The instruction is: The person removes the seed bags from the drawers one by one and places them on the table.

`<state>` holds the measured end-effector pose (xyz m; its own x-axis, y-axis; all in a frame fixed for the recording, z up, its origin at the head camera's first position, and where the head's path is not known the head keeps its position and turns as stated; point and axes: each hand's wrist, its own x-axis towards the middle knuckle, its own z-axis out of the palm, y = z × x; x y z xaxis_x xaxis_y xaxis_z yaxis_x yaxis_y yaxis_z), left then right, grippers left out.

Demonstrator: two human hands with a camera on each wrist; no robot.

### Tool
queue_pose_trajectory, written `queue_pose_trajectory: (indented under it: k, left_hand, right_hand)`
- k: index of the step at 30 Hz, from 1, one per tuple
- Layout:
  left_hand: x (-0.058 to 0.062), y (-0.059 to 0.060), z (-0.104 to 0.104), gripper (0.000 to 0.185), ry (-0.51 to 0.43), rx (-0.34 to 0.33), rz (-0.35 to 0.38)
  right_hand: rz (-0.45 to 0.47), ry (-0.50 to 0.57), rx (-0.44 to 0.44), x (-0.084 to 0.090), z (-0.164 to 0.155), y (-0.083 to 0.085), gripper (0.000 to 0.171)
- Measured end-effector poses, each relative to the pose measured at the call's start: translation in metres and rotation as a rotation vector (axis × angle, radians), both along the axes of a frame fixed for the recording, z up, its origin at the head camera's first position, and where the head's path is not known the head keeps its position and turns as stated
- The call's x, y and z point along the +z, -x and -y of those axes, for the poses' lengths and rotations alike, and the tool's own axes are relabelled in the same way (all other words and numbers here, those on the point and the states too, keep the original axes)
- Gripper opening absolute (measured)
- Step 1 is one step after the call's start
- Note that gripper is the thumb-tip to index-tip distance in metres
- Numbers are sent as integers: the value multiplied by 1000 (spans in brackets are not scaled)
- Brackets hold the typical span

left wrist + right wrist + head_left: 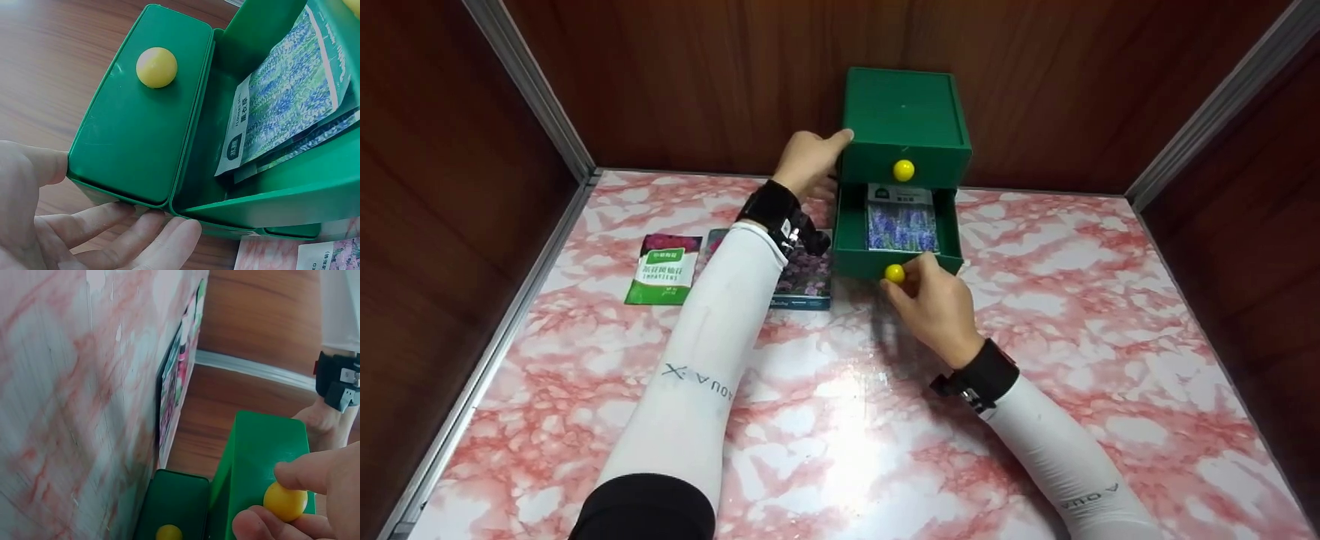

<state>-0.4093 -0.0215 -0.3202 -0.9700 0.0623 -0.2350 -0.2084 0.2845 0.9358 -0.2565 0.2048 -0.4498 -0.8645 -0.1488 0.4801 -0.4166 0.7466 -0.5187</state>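
A green drawer cabinet [905, 109] stands against the back wall. Its middle drawer [849, 229] is pulled out, with a purple-flowered seed packet [901, 223] inside and more packet edges beneath it in the left wrist view. My right hand [937, 307] pinches that drawer's yellow knob [286, 502] between thumb and fingers. On the cabinet's left side rests my left hand [810, 161], thumb at the top front corner and fingers extended along the side wall. Above the pulled-out drawer, the top drawer [135, 129] is closed. The bottom drawer [174, 498], also with a yellow knob, shows in the right wrist view.
On the marbled table [780, 450], left of the cabinet, lie a green-and-white seed packet [664, 270] and a pink-flowered packet [804, 277], partly hidden by my left forearm. Brown wood-grain walls [720, 82] enclose the back and sides.
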Motion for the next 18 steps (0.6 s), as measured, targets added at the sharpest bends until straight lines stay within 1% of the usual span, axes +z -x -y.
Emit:
queue_pose_trajectory:
  k: [4,11,15,18]
  left_hand:
    - [-2,1,1,64,38,4,-28]
    - [-4,4,2,60,1,17,-8]
    - [-4,3,2,64,-17,25,4]
    - [-3,2,2,67,-11,24,5]
  right_hand:
    - [-11,-12,0,-1,0,-4,33]
    - [3,-20,5,-2,1,-9,33]
    - [25,-25,1,-1,1,-11,32]
    - [43,-32,-4,-2,2,-13,34]
